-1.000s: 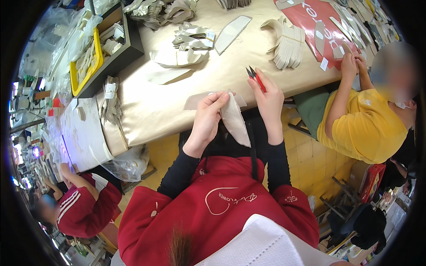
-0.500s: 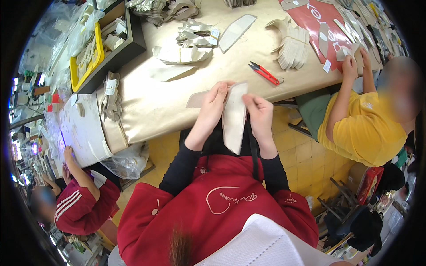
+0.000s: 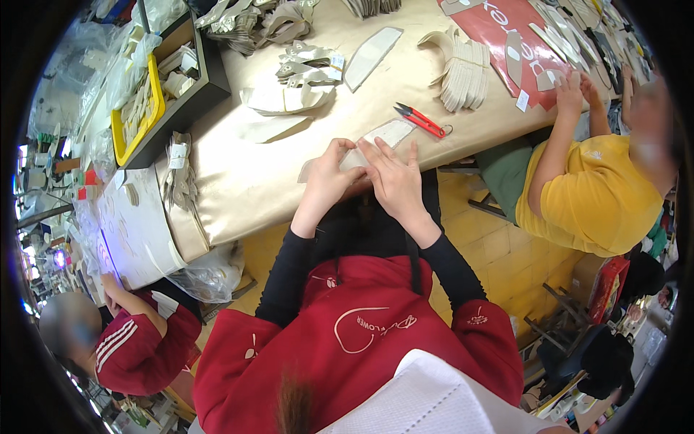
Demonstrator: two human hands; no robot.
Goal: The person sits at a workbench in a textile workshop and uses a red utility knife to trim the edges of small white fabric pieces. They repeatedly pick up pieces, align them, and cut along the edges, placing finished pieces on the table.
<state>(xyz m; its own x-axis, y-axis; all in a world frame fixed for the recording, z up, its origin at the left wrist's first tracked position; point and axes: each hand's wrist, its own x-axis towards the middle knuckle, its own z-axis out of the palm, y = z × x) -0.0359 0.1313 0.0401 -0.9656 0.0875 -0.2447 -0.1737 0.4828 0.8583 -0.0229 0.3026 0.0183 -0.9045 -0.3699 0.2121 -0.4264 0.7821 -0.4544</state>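
A pale grey-beige curved cut piece (image 3: 396,132) lies at the table's near edge under both my hands. My left hand (image 3: 329,181) pinches its left part between thumb and fingers. Across its middle rests my right hand (image 3: 396,184), fingers stretched out and thumb apart, pressing on the surface. The edge of another beige piece (image 3: 303,171) shows just left of my left hand. Red thread snips (image 3: 423,121) with dark blades lie just beyond the piece's right end. My palms hide the middle of the piece.
Beyond my hands lie a single curved piece (image 3: 372,58), a fanned bundle (image 3: 463,72) and tied stacks (image 3: 285,98). A dark box (image 3: 217,79) with a yellow tray (image 3: 157,108) stands left. A co-worker in yellow (image 3: 585,188) works at right, one in dark red (image 3: 141,343) at left.
The piece has gone from being held up between my hands to lying on the table, turned sideways. My right hand has opened and flattened onto it.
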